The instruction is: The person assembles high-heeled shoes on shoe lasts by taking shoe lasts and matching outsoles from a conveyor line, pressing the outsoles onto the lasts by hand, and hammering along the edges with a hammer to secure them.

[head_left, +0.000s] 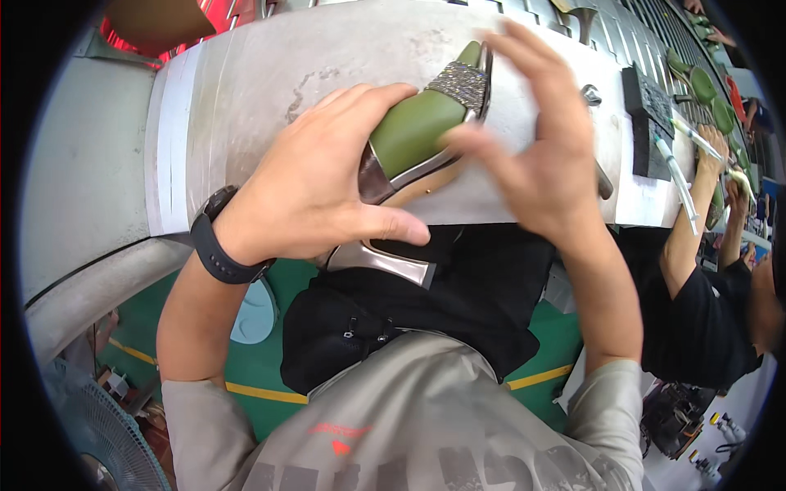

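Observation:
A high-heeled shoe lies tilted at the table's near edge, fitted over a green shoe last. It has a glittering band near the toe, dark metallic edging and a silvery heel that hangs past the table edge. My left hand grips the shoe's back part, fingers over the top and thumb along the near side. Beside the toe end is my right hand, blurred by motion, its thumb and fingers spread apart. Its thumb is close to the shoe's side; whether it touches, I cannot tell.
The pale worktable holds a tool with a round metal head, partly behind my right hand. Right of it are a black block and syringe-like tubes. A co-worker's hand works at far right. A fan stands lower left.

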`<action>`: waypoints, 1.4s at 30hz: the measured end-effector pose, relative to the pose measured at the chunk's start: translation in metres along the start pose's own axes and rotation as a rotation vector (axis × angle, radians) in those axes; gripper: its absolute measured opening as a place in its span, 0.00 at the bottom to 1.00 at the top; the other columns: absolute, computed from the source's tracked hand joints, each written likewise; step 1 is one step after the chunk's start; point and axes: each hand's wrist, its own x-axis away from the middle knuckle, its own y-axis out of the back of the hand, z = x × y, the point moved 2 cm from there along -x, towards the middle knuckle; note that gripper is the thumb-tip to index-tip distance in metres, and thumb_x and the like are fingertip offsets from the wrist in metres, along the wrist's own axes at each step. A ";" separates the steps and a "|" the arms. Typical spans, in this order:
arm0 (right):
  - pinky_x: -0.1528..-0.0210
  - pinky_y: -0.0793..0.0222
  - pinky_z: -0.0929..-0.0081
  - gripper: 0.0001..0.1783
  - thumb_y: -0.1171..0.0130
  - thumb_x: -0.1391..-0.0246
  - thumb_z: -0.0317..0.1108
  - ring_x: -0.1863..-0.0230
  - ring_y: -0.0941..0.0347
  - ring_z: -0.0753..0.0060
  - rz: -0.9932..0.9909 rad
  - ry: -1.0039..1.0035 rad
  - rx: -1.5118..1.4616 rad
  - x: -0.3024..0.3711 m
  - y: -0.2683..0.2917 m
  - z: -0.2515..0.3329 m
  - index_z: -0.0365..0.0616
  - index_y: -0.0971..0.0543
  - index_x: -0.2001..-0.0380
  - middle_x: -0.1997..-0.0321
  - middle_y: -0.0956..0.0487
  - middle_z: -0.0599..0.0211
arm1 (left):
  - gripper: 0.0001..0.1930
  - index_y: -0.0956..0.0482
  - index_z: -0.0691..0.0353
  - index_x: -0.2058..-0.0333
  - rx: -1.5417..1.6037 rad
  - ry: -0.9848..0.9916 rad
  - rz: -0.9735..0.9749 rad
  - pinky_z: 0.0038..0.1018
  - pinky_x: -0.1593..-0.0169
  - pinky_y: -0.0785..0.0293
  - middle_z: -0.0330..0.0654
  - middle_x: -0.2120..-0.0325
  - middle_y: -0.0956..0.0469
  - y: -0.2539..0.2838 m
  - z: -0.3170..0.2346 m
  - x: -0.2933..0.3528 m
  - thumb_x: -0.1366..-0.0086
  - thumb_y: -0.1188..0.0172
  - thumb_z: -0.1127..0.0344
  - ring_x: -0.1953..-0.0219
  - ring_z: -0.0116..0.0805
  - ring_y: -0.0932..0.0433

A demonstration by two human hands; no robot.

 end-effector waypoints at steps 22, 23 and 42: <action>0.55 0.13 0.62 0.18 0.25 0.56 0.27 0.59 0.15 0.47 0.089 0.057 -0.141 0.029 0.027 0.034 0.30 0.16 0.60 0.59 0.15 0.46 | 0.40 0.26 0.73 0.41 0.071 0.043 -0.010 0.40 0.49 0.24 0.57 0.57 0.20 -0.003 0.000 -0.028 0.49 0.21 0.57 0.55 0.58 0.20; 0.55 0.13 0.63 0.18 0.25 0.56 0.26 0.59 0.15 0.47 0.097 0.051 -0.123 0.030 0.027 0.036 0.30 0.16 0.61 0.59 0.15 0.47 | 0.40 0.26 0.73 0.42 0.077 0.034 -0.020 0.40 0.49 0.24 0.57 0.57 0.20 -0.003 0.001 -0.028 0.49 0.20 0.56 0.55 0.58 0.20; 0.55 0.15 0.64 0.22 0.24 0.62 0.24 0.59 0.16 0.50 0.088 -0.186 -0.512 0.037 -0.016 0.072 0.31 0.16 0.58 0.56 0.16 0.48 | 0.21 0.22 0.69 0.44 0.091 0.115 -0.103 0.38 0.54 0.23 0.56 0.61 0.18 -0.011 0.003 -0.024 0.27 0.39 0.58 0.60 0.55 0.18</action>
